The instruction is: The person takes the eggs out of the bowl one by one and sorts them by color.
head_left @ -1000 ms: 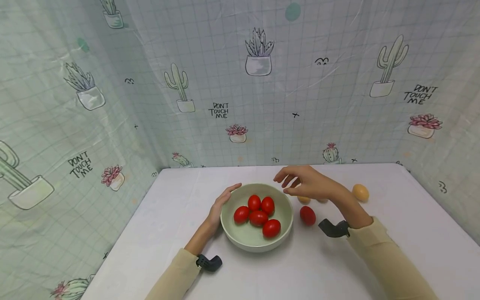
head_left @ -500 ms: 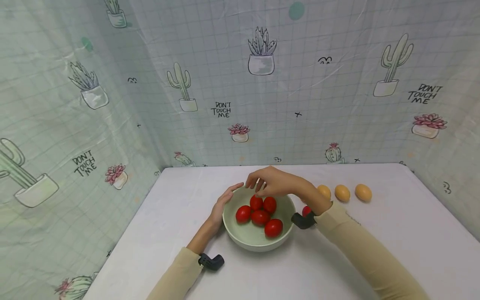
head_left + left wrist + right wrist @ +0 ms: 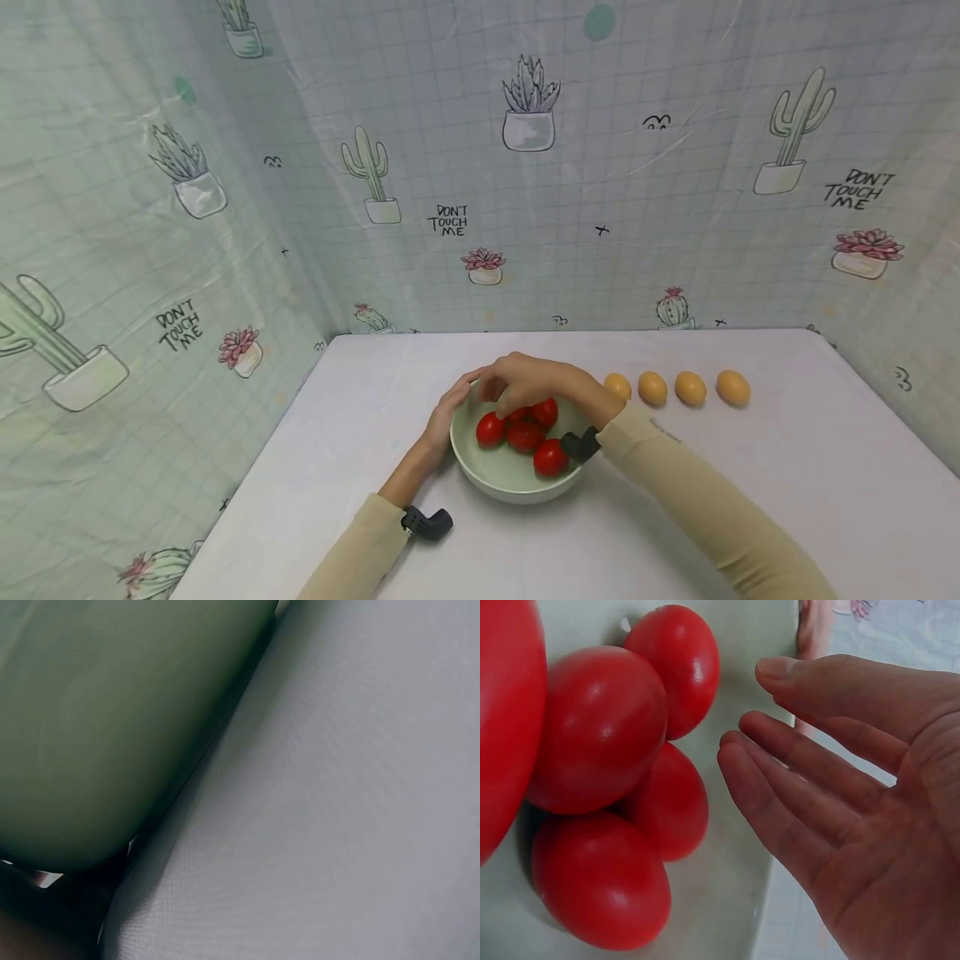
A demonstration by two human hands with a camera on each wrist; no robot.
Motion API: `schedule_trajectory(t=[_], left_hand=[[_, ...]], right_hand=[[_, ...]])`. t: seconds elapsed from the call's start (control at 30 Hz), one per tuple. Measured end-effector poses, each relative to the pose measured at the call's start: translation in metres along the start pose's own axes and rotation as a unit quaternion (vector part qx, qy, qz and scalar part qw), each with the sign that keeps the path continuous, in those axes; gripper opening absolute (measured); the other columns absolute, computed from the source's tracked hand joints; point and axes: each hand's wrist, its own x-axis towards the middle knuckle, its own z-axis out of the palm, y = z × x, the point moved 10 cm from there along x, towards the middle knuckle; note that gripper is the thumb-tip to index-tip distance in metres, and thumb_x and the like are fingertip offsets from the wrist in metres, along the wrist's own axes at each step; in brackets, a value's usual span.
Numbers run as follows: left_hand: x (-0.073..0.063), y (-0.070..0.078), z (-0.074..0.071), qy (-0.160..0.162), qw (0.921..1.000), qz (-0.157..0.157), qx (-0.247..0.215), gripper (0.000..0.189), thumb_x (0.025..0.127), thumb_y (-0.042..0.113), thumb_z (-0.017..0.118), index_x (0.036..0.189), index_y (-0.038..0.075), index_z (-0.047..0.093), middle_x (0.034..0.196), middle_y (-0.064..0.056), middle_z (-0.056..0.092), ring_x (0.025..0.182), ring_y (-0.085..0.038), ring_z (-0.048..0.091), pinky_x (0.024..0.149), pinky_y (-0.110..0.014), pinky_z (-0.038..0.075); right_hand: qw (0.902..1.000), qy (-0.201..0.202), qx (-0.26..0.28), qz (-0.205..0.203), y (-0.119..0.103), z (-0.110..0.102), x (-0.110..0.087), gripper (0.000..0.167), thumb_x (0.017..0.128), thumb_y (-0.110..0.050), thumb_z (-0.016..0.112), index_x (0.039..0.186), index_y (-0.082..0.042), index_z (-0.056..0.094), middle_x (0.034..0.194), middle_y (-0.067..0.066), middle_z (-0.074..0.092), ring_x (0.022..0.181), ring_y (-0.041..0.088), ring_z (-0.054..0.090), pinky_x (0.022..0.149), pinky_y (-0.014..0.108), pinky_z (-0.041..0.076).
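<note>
A pale green bowl (image 3: 517,493) holds several smooth, glossy red egg-shaped things (image 3: 551,458), clustered on its bottom. Along the bowl's left side rests my left hand (image 3: 441,421), fingers extended against the outer wall. The left wrist view has the bowl's side (image 3: 112,735) close up, with most of that hand out of sight. Over the far part of the bowl hovers my right hand (image 3: 522,383), holding nothing. In the right wrist view, the right hand (image 3: 870,787) has its fingers loosely extended, thumb apart, near but not touching the red egg-shaped things (image 3: 604,727).
Several orange-yellow egg-shaped things (image 3: 690,388) stand in a row on the white table (image 3: 360,392), right of the bowl. My right sleeve (image 3: 697,492) crosses the table's right half. A cactus-printed cloth (image 3: 480,183) hangs behind.
My right hand has moved left, from beyond the bowl's right rim to over its inside. The right forearm now covers the spot where a red egg-shaped thing lay outside. The left hand stays put.
</note>
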Motion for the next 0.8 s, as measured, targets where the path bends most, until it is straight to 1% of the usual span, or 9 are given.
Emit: schedule_trajectory(t=[0.2,0.3,0.43,0.53,0.67,0.8], left_hand=[[0.0,0.001,0.001,0.001,1.0,0.001,0.001,0.053,0.11,0.031,0.02,0.155,0.021,0.046,0.164,0.001,0.042,0.156,-0.022,0.032,0.13,-0.045,0.017],[0.0,0.001,0.002,-0.001,1.0,0.003,-0.003,0.053,0.11,0.032,0.021,0.156,0.02,0.045,0.165,0.001,0.04,0.157,-0.022,0.03,0.13,-0.045,0.016],[0.0,-0.002,0.002,-0.005,1.0,0.002,-0.005,0.053,0.11,0.034,0.021,0.156,0.022,0.044,0.166,0.003,0.039,0.157,-0.021,0.031,0.129,-0.042,0.019],[0.0,-0.001,0.003,-0.011,0.9999,0.003,-0.009,0.053,0.11,0.034,0.021,0.157,0.023,0.043,0.166,0.002,0.039,0.156,-0.023,0.033,0.127,-0.04,0.024],[-0.001,0.001,0.004,-0.015,0.9999,0.005,-0.005,0.054,0.11,0.035,0.021,0.158,0.022,0.041,0.167,0.0,0.038,0.155,-0.023,0.033,0.126,-0.038,0.024],[-0.001,0.001,0.003,-0.016,0.9998,0.007,0.0,0.054,0.11,0.035,0.02,0.158,0.024,0.041,0.167,0.001,0.037,0.155,-0.022,0.034,0.126,-0.039,0.024]], right_hand=[[0.9997,-0.022,-0.001,0.013,0.001,0.01,0.004,0.033,0.089,-0.006,0.076,0.121,-0.007,0.071,0.123,0.01,0.074,0.118,0.027,0.067,0.105,0.042,0.055],[0.9994,-0.03,-0.004,0.019,0.003,0.016,0.006,0.031,0.088,-0.007,0.079,0.118,-0.011,0.073,0.121,0.008,0.074,0.117,0.025,0.067,0.105,0.043,0.055],[0.9989,-0.036,-0.019,0.023,0.006,0.022,0.009,0.029,0.085,-0.006,0.081,0.112,-0.016,0.075,0.117,0.003,0.075,0.115,0.023,0.068,0.104,0.043,0.054],[0.9981,-0.04,-0.035,0.031,0.009,0.025,0.012,0.031,0.084,-0.007,0.082,0.112,-0.019,0.075,0.115,0.0,0.075,0.113,0.021,0.067,0.102,0.042,0.054],[0.9958,-0.046,-0.068,0.041,0.01,0.028,0.015,0.036,0.083,-0.01,0.084,0.114,-0.024,0.074,0.112,-0.004,0.073,0.106,0.015,0.065,0.097,0.037,0.054],[0.9933,-0.052,-0.096,0.038,0.01,0.032,0.019,0.036,0.083,-0.012,0.084,0.115,-0.027,0.074,0.109,-0.007,0.072,0.102,0.011,0.063,0.094,0.034,0.054]])
